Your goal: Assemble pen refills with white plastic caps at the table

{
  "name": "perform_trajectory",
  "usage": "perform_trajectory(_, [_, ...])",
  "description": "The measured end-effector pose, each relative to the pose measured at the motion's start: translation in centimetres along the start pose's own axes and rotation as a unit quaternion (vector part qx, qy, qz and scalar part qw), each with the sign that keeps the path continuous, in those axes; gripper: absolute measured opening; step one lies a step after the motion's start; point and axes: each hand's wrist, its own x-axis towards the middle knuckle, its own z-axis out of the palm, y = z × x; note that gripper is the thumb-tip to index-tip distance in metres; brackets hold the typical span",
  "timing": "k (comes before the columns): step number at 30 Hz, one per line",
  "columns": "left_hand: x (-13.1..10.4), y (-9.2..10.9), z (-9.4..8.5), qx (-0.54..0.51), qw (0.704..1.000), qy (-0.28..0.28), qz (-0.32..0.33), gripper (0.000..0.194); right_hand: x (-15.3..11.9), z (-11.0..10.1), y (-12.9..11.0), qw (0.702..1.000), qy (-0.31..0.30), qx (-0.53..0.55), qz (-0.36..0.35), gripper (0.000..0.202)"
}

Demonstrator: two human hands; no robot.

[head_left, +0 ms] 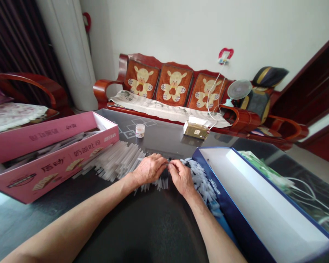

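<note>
Both hands meet over the dark table (142, 226), fingertips almost touching. My left hand (151, 168) is closed, with a pale tip showing at its fingers; the thing itself is too small to make out. Thumb and forefinger of my right hand (181, 177) pinch at the same spot. A heap of long translucent white tubes (119, 160) lies beside my left hand. Below the hands is a row of thinner tubes (161, 182), partly hidden by them. Many short whitish pieces (201, 179) are piled just right of my right hand.
On the left stands a pink carton (71, 157) with tubes inside. An open blue box (224, 204) with a white interior is on the right, near a green bag (265, 170) and white cable. A small round tub (140, 130) and a tissue box (196, 129) stand farther back.
</note>
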Motion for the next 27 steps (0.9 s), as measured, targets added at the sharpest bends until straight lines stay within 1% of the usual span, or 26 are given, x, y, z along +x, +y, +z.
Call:
perform_trajectory(2, [0.0,0.0,0.0,0.004,1.000,-0.006,0.003,0.022,0.0,0.2,0.2,1.000,-0.009,0.009,0.022,0.022])
perform_trajectory(4, [0.1,0.1,-0.3,0.005,1.000,0.004,0.013,0.022,0.1,0.4,0.3,0.998,-0.011,0.039,0.044,0.024])
perform_trajectory(6, [0.2,0.3,-0.8,0.007,0.999,0.042,0.022,0.021,0.3,0.6,0.4,0.993,0.006,0.091,0.080,0.026])
perform_trajectory(7, [0.3,0.4,-1.0,0.006,0.997,0.076,0.015,0.021,0.4,0.7,0.4,0.987,0.023,0.122,0.105,0.029])
perform_trajectory(8, [0.4,0.6,-1.3,0.002,0.993,0.116,-0.007,0.021,0.5,0.8,0.5,0.978,0.045,0.154,0.131,0.031])
perform_trajectory(9, [0.5,0.6,-1.5,-0.009,0.986,0.157,-0.049,0.021,0.6,0.8,0.5,0.969,0.067,0.185,0.152,0.033])
perform_trajectory(10, [0.7,0.7,-1.7,-0.032,0.976,0.186,-0.107,0.023,0.6,0.9,0.4,0.959,0.088,0.211,0.166,0.035])
perform_trajectory(11, [0.8,0.7,-1.8,-0.074,0.960,0.201,-0.178,0.028,0.6,1.1,0.3,0.952,0.103,0.233,0.170,0.036])
perform_trajectory(12, [1.0,0.7,-1.9,-0.137,0.936,0.200,-0.254,0.035,0.6,1.2,0.2,0.948,0.110,0.248,0.168,0.036])
perform_trajectory(13, [1.3,0.6,-1.9,-0.217,0.901,0.188,-0.325,0.041,0.5,1.4,-0.1,0.946,0.110,0.257,0.163,0.035])
perform_trajectory(14, [1.5,0.5,-1.8,-0.306,0.855,0.175,-0.381,0.044,0.3,1.6,-0.4,0.947,0.102,0.260,0.159,0.034])
perform_trajectory(15, [1.7,0.3,-1.8,-0.391,0.800,0.168,-0.422,0.044,0.1,1.8,-0.7,0.948,0.091,0.262,0.158,0.033])
perform_trajectory(16, [1.9,0.2,-1.7,-0.463,0.747,0.169,-0.447,0.043,-0.1,2.1,-0.9,0.947,0.082,0.266,0.159,0.033])
perform_trajectory(17, [2.0,0.1,-1.6,-0.517,0.701,0.176,-0.458,0.041,-0.2,2.3,-1.2,0.945,0.074,0.273,0.164,0.032])
perform_trajectory(18, [2.2,-0.1,-1.5,-0.554,0.670,0.185,-0.458,0.040,-0.4,2.6,-1.3,0.941,0.069,0.285,0.169,0.033])
perform_trajectory(19, [2.2,-0.2,-1.5,-0.577,0.653,0.190,-0.452,0.039,-0.5,2.8,-1.4,0.935,0.064,0.301,0.177,0.033])
perform_trajectory(20, [2.2,-0.3,-1.5,-0.589,0.646,0.193,-0.445,0.039,-0.5,3.0,-1.5,0.927,0.059,0.320,0.186,0.034])
perform_trajectory(22, [2.2,-0.4,-1.5,-0.592,0.650,0.200,-0.432,0.040,-0.5,3.3,-1.6,0.907,0.048,0.358,0.215,0.036])
perform_trajectory(24, [2.1,-0.3,-1.5,-0.587,0.658,0.207,-0.425,0.041,-0.5,3.4,-1.8,0.881,0.031,0.392,0.262,0.036])
perform_trajectory(25, [2.0,-0.3,-1.5,-0.589,0.657,0.207,-0.423,0.041,-0.5,3.5,-2.0,0.865,0.020,0.410,0.289,0.037])
perform_trajectory(27, [2.0,-0.1,-1.6,-0.609,0.642,0.204,-0.418,0.038,-0.6,3.6,-2.5,0.829,-0.010,0.445,0.339,0.037])
